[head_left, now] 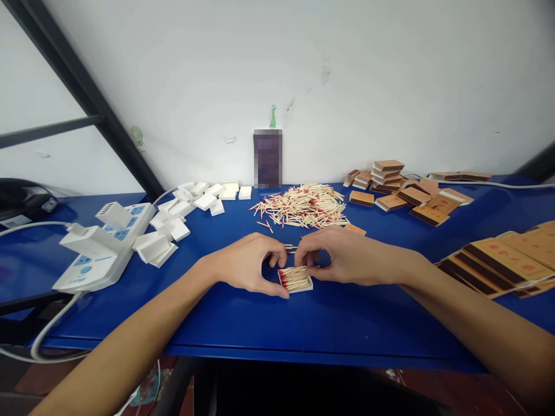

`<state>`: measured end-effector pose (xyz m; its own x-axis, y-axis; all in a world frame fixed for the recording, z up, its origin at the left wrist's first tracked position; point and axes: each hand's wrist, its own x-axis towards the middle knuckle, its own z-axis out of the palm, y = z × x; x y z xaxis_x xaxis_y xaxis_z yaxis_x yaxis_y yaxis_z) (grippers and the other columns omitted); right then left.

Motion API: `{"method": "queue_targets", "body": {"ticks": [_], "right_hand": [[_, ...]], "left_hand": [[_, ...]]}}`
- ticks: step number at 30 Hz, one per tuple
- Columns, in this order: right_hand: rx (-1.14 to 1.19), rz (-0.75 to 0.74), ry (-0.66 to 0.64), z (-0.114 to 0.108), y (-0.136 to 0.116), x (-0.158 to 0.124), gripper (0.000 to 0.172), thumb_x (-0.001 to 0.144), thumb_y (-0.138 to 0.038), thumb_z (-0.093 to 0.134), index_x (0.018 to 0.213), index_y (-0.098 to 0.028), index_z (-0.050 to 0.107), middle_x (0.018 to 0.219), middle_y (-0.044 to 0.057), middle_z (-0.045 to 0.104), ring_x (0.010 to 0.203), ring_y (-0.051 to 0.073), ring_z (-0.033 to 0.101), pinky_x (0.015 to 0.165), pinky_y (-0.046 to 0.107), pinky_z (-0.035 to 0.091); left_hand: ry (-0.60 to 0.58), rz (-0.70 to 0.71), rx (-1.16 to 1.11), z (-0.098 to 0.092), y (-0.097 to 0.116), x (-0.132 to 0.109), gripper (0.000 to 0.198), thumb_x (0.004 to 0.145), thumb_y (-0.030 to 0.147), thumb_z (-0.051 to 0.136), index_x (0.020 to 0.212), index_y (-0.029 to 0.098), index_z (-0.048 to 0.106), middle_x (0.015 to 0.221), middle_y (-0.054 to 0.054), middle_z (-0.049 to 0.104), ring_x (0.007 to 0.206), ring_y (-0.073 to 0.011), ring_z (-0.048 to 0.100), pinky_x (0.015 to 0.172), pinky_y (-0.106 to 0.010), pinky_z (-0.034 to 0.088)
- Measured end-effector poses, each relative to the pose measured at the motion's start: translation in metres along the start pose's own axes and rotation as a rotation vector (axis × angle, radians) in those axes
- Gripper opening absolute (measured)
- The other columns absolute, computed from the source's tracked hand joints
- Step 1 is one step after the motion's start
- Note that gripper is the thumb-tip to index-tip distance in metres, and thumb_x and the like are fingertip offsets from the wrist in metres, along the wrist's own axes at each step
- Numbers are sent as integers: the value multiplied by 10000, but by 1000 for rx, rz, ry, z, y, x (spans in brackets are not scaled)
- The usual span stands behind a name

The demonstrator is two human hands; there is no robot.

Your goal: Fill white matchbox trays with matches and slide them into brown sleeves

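Between our hands, at the clock's centre, sits one white tray [298, 281] filled with matches too layered to count. Our left hand [254, 263] curves around its nine-o'clock end, thumb at the near corner; our right hand [333, 254] bunches its fingers at three. We cannot tell whether either grips. One match heap [306, 207] lies at twelve, over a dozen white trays [173, 222] at ten, one power strip [102, 254] at nine, and many overlapping matchbox sleeves [414, 196] at two.

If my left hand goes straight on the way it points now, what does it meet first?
Probably the small white tray holding matches, beside the thumb of your left hand; whether they touch is unclear.
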<state>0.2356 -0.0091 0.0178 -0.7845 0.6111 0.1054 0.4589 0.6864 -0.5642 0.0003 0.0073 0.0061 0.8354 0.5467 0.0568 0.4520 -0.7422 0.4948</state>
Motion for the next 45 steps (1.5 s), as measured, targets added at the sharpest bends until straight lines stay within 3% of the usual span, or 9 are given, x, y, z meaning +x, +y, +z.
{"method": "queue_targets", "body": {"ticks": [14, 18, 21, 23, 27, 31, 38, 43, 45], "right_hand": [[4, -67, 50, 9, -4, 5, 95, 864, -199, 643, 931, -239, 696, 896, -13, 714, 769, 118, 631, 689, 248, 466], [-89, -74, 185, 4, 2, 5, 92, 870, -255, 627, 931, -222, 687, 866, 4, 703, 769, 132, 618, 694, 263, 450], [-232, 52, 290, -1, 13, 5, 107, 879, -243, 571, 857, -196, 665, 770, 11, 671, 690, 131, 580, 646, 269, 413], [-308, 181, 253, -1, 21, 5, 143, 885, -275, 560, 812, -190, 649, 710, 14, 645, 618, 128, 539, 588, 275, 367], [-379, 306, 137, 3, 27, 6, 211, 893, -335, 565, 782, -184, 663, 660, 20, 625, 568, 128, 497, 583, 292, 328], [-364, 331, 103, 6, 22, 9, 190, 888, -293, 560, 804, -187, 693, 676, 18, 643, 612, 136, 519, 633, 297, 351], [-280, 328, 48, 1, 16, 9, 203, 887, -298, 554, 829, -179, 707, 688, 21, 641, 615, 132, 526, 584, 274, 343], [-270, 293, 53, 3, 22, 8, 144, 862, -265, 574, 798, -192, 680, 687, 9, 622, 635, 132, 523, 584, 265, 332], [-265, 277, 48, 2, 23, 7, 129, 856, -242, 569, 788, -189, 665, 711, 12, 628, 643, 131, 521, 592, 265, 336]], "left_hand": [[34, 29, 26, 3, -2, 1, 385, 721, 512, 758, 779, 167, 597, 728, 16, 597, 633, -115, 530, 635, -259, 406], [40, 34, 11, 2, -3, 1, 394, 729, 524, 747, 844, 168, 624, 737, 16, 584, 640, -115, 522, 645, -258, 413], [37, 11, -33, 1, -5, 1, 304, 862, 467, 626, 851, 163, 621, 736, 8, 591, 635, -109, 513, 627, -245, 408], [44, 5, -51, 2, -7, 2, 251, 935, 371, 530, 828, 157, 607, 706, 12, 580, 608, -99, 488, 607, -236, 390], [44, 24, -38, 6, -8, 4, 155, 918, 225, 511, 807, 155, 593, 670, 27, 550, 584, -91, 452, 589, -228, 363], [41, 32, -37, 8, -4, 5, 148, 912, 217, 519, 797, 157, 590, 654, 36, 531, 571, -87, 443, 583, -225, 353], [82, 11, 13, 12, -1, 7, 169, 910, 302, 561, 805, 170, 581, 657, 40, 506, 601, -103, 450, 613, -243, 354], [150, 76, 63, 15, 6, 7, 143, 903, 308, 566, 949, 182, 612, 869, -15, 591, 833, -158, 529, 789, -293, 431], [151, 134, 73, 15, 11, 6, 276, 853, 343, 633, 1075, 180, 616, 1008, -46, 614, 938, -185, 541, 871, -322, 442]]}}
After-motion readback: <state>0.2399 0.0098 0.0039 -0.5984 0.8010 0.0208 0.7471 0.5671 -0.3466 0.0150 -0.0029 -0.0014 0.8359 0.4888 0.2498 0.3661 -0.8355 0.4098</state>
